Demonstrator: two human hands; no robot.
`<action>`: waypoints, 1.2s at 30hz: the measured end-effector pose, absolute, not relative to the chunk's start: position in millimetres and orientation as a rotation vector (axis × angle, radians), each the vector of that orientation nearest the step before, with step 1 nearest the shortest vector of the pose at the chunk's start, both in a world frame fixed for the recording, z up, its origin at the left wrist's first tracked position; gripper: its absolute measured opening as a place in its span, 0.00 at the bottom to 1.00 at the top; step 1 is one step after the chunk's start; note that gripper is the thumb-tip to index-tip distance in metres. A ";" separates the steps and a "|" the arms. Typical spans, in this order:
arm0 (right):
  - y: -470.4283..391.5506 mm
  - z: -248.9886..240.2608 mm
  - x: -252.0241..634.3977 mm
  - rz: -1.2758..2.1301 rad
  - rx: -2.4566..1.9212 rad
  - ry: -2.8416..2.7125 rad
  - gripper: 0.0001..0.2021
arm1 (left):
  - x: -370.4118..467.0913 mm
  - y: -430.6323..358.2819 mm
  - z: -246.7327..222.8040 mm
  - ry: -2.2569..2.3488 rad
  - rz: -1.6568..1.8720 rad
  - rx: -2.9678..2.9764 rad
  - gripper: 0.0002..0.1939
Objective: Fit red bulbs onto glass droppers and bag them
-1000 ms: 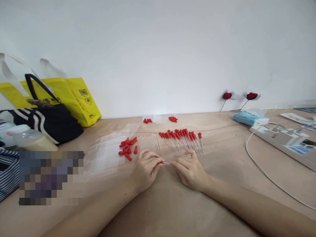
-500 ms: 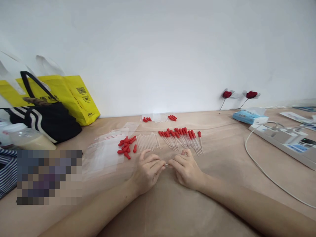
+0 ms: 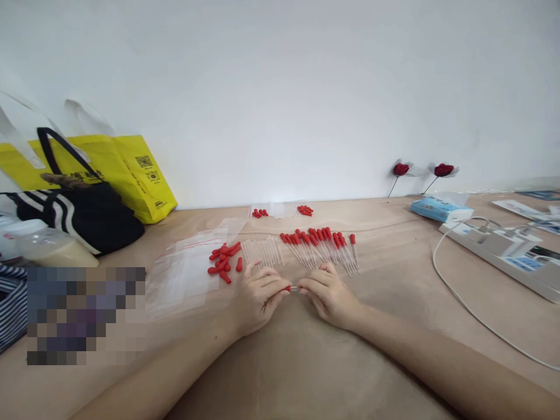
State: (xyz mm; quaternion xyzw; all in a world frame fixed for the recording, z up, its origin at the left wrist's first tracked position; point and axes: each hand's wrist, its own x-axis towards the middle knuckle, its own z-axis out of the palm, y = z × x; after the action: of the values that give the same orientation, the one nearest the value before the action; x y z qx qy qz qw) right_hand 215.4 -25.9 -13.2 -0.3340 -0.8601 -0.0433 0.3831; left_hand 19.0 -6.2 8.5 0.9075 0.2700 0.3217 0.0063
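Observation:
My left hand [image 3: 261, 297] pinches a red rubber dropper bulb [image 3: 287, 288], of which only the end shows past the fingertips. My right hand [image 3: 327, 296] is closed on a clear dropper tube [image 3: 294, 288]; a short length of it spans the gap to the bulb. Beyond my left hand lies a row of bare clear tubes [image 3: 262, 252]. Left of these is a pile of loose red bulbs [image 3: 224, 259]. Farther right, several droppers with red bulbs fitted [image 3: 324, 242] lie side by side, tips toward me.
Clear zip bags [image 3: 184, 274] lie at the left. A bag with red bulbs and tubes [image 3: 282, 209] rests by the wall. Bottle [image 3: 56, 245], black bag [image 3: 100, 216] and yellow bag [image 3: 144, 175] stand left. Tissue pack [image 3: 441, 208], power strip [image 3: 503, 251] and cable [image 3: 459, 312] are at right.
My hands have moved slightly apart, the left a little leftward. The red bulb end and more of the clear tube now show between my fingertips.

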 end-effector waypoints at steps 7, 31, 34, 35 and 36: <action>-23.0 -3.3 217.2 -0.227 -1.024 -2.293 0.10 | 15.3 -2.0 7.9 0.991 0.895 2.832 0.11; 50.2 13.7 184.9 -0.119 -1.975 -1.886 0.12 | -35.7 51.3 34.2 2.020 0.355 2.587 0.16; 51.0 17.0 169.2 -0.043 -1.960 -1.933 0.12 | -35.5 50.0 31.9 2.064 0.338 2.592 0.16; 52.5 17.5 163.9 -0.017 -1.973 -1.936 0.12 | -35.4 49.3 32.8 2.078 0.336 2.596 0.15; 54.3 17.7 159.0 0.001 -1.992 -1.932 0.12 | -35.0 48.3 34.5 2.097 0.340 2.601 0.15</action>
State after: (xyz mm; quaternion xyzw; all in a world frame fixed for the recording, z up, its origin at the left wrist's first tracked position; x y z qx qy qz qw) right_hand 159.0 54.3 17.7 -0.7058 -0.6845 0.0004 0.1823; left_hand -35.0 48.3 34.5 0.7700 0.6208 0.1005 -0.1081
